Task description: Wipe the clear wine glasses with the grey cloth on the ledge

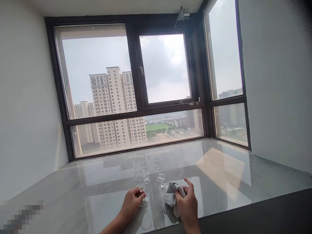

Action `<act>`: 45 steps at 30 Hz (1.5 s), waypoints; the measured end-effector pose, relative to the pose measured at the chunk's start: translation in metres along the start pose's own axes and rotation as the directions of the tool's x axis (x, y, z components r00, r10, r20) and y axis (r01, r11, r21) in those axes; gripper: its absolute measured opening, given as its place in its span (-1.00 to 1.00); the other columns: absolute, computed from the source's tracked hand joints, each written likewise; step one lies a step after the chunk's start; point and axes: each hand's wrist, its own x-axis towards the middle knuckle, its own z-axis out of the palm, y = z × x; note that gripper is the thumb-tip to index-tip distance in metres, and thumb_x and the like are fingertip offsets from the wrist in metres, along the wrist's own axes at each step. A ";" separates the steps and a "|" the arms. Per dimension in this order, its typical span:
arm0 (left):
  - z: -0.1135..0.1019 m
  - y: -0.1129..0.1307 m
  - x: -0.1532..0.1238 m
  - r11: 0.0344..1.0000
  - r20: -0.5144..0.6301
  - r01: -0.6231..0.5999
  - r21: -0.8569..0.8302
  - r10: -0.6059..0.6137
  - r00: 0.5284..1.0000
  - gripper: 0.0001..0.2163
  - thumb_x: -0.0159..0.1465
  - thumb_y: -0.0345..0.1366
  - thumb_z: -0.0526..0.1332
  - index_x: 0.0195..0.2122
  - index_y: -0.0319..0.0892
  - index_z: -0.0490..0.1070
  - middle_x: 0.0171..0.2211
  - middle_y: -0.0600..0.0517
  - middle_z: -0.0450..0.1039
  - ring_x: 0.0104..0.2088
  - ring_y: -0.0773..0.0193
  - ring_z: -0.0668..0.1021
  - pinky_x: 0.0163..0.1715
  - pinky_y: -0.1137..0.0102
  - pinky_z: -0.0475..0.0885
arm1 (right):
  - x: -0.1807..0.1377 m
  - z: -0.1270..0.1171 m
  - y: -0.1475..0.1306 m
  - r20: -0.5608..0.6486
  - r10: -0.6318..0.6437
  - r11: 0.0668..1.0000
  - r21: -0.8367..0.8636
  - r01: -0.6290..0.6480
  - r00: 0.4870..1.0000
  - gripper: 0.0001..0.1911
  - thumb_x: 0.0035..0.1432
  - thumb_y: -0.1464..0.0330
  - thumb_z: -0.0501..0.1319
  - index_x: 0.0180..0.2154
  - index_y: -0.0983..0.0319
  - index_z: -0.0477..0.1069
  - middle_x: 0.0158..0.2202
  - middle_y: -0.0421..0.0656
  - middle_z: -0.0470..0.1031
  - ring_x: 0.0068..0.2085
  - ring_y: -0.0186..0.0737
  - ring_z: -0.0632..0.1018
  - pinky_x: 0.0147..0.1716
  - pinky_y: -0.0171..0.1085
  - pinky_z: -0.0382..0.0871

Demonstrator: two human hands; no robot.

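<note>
My left hand (pixel 131 204) pinches a clear wine glass (pixel 139 177) low down, near its stem. The glass stands upright over its round foot, which shows beside my fingertips. My right hand (pixel 189 205) is closed on a crumpled light grey cloth (pixel 170 196), with one finger raised off it. The cloth hangs just above the glossy sill, apart from the glass in my left hand. Beyond my hands stand more clear stemmed glasses, one of them a wine glass (pixel 144 166) at the back left and another a smaller glass (pixel 162 183) close to the cloth.
The sill (pixel 102 191) is shiny grey stone with strong reflections, and its front edge runs along the lower right. Dark window frames (pixel 137 113) close off the back and right corner. White walls (pixel 26 97) flank both sides.
</note>
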 end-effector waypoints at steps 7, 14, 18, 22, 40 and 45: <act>0.015 -0.002 0.032 0.973 0.067 -0.024 0.231 0.009 0.998 -0.75 0.08 -0.10 0.22 -0.49 -0.20 0.53 -0.45 -0.01 0.57 -0.34 0.15 0.54 -0.29 0.37 0.31 | 0.002 0.000 0.006 -0.001 -0.006 0.998 -0.055 0.006 1.000 -0.43 0.04 0.12 0.13 0.08 0.17 0.30 -0.27 -0.14 0.53 -0.27 -0.07 0.58 -0.30 -0.26 0.34; -0.016 -0.024 0.054 0.927 0.093 -0.054 0.370 0.020 0.995 -0.77 0.14 -0.12 0.22 -0.44 -0.17 0.55 -0.44 0.01 0.58 -0.35 0.19 0.55 -0.31 0.41 0.30 | 0.006 -0.001 0.018 0.058 -0.020 0.996 -0.091 0.025 0.998 -0.44 0.02 0.12 0.14 0.06 0.17 0.30 -0.31 -0.15 0.54 -0.31 -0.08 0.58 -0.32 -0.27 0.34; -0.087 -0.065 0.068 0.856 -0.114 0.143 0.496 -0.099 0.989 -0.81 0.18 -0.16 0.21 -0.44 -0.14 0.50 -0.40 0.02 0.59 -0.31 0.17 0.57 -0.28 0.41 0.30 | 0.006 -0.004 0.019 0.094 0.007 0.996 -0.093 0.002 0.996 -0.45 0.05 0.10 0.12 0.07 0.16 0.28 -0.29 -0.15 0.54 -0.35 -0.11 0.57 -0.37 -0.28 0.33; -0.150 -0.092 0.080 0.797 -0.307 0.339 0.500 -0.202 0.930 -0.82 0.19 -0.16 0.19 -0.45 -0.12 0.47 -0.34 -0.04 0.59 -0.25 0.06 0.59 -0.32 0.38 0.31 | 0.004 -0.006 0.015 0.138 0.032 0.994 -0.105 -0.017 0.990 -0.43 0.08 0.07 0.11 0.09 0.16 0.27 -0.28 -0.13 0.53 -0.38 -0.11 0.56 -0.44 -0.29 0.30; -0.092 -0.041 0.024 0.838 0.106 -0.173 0.517 0.138 0.985 -0.75 0.28 -0.10 0.10 -0.27 -0.09 0.50 -0.24 -0.03 0.53 -0.22 0.15 0.54 -0.15 0.32 0.38 | 0.001 -0.004 0.003 0.038 -0.008 0.992 -0.124 0.013 0.999 -0.47 0.02 0.14 0.09 0.03 0.18 0.32 -0.32 -0.14 0.54 -0.34 -0.08 0.57 -0.35 -0.25 0.32; -0.011 0.000 0.035 0.809 0.299 -0.275 0.520 0.130 0.945 -0.49 0.28 0.01 0.14 0.22 -0.02 0.39 0.30 -0.16 0.25 0.26 -0.10 0.31 0.26 0.05 0.16 | 0.001 -0.006 0.005 0.043 -0.022 0.991 -0.127 0.028 0.999 -0.46 0.01 0.13 0.11 0.03 0.20 0.32 -0.33 -0.14 0.54 -0.34 -0.07 0.57 -0.33 -0.24 0.33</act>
